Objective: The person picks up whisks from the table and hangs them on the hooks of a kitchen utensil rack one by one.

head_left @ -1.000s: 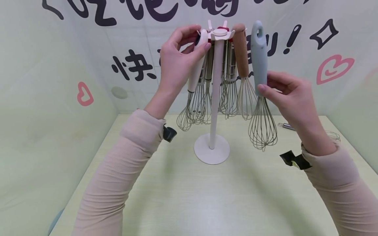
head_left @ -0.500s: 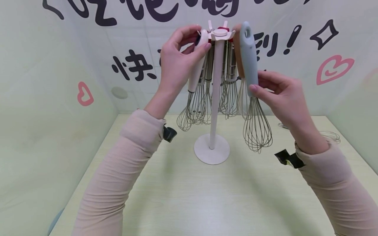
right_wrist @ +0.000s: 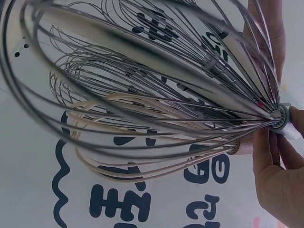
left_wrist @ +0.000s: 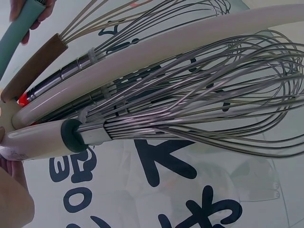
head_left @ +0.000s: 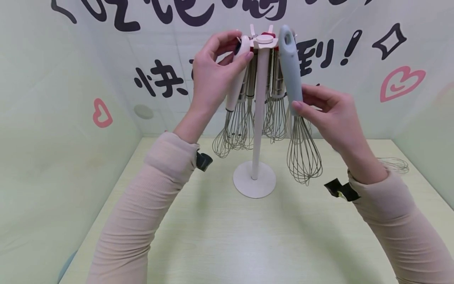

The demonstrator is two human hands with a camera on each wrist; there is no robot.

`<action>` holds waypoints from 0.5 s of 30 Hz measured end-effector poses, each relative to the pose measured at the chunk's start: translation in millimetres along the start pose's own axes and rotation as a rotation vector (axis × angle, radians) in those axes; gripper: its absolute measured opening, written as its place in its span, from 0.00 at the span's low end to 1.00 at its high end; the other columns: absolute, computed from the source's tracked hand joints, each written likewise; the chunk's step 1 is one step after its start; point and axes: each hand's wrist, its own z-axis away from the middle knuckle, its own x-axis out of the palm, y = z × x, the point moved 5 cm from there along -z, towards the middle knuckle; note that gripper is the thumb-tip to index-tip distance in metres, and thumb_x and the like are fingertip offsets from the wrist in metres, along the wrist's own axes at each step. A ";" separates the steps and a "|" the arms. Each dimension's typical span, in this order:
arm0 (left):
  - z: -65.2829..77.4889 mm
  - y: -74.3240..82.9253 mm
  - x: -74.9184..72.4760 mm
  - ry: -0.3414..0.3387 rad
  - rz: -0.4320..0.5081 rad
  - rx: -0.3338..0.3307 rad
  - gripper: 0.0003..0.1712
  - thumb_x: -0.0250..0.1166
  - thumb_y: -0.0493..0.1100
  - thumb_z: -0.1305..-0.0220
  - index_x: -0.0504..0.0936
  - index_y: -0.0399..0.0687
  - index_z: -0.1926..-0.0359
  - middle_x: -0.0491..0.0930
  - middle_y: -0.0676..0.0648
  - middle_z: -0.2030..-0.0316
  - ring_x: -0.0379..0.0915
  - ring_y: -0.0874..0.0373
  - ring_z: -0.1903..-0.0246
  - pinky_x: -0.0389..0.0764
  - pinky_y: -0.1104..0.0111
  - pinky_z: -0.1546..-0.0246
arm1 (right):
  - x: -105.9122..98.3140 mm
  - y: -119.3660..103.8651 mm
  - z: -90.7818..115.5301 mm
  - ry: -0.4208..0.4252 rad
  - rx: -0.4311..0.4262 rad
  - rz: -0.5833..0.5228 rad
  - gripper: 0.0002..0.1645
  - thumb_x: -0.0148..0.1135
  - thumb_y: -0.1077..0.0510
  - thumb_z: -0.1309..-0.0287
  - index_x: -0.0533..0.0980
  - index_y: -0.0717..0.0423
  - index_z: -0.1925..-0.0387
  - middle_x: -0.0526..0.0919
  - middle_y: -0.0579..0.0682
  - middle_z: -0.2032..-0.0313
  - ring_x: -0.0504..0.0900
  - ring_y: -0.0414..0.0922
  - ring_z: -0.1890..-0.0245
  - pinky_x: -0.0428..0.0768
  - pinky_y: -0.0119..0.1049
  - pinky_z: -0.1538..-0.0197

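Note:
A white stand (head_left: 260, 106) with a round base and a hooked top bears several hanging whisks. My left hand (head_left: 216, 75) pinches the top of a white-handled whisk (head_left: 234, 92) at the stand's left side. In my right hand (head_left: 330, 112) is a whisk with a light blue handle (head_left: 291, 71), gripped low on the handle, its wires hanging down. The blue handle's holed top lies in front of the stand's right hooks; whether it touches one I cannot tell. Behind it, mostly hidden in the head view, hangs a wooden-handled whisk (left_wrist: 40, 64).
Metal-handled whisks (head_left: 276, 79) hang at the back of the stand. Another whisk (head_left: 393, 163) lies on the table (head_left: 227, 232) at the far right, partly behind the right forearm. A printed cloth wall (head_left: 117, 71) rises behind the table.
My right hand has carried the light blue whisk leftward to the stand's top, tilting it slightly, so it now covers the wooden handle. The left hand has stayed in place.

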 end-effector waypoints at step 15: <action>-0.1 -0.8 0.1 -0.002 -0.009 -0.002 0.23 0.67 0.31 0.43 0.75 0.32 0.46 0.77 0.38 0.47 0.74 0.56 0.47 0.78 0.81 0.44 | 8.8 0.7 -0.5 0.008 0.032 0.057 0.22 0.66 0.63 0.45 0.77 0.64 0.47 0.85 0.39 0.62 0.84 0.33 0.60 0.83 0.19 0.54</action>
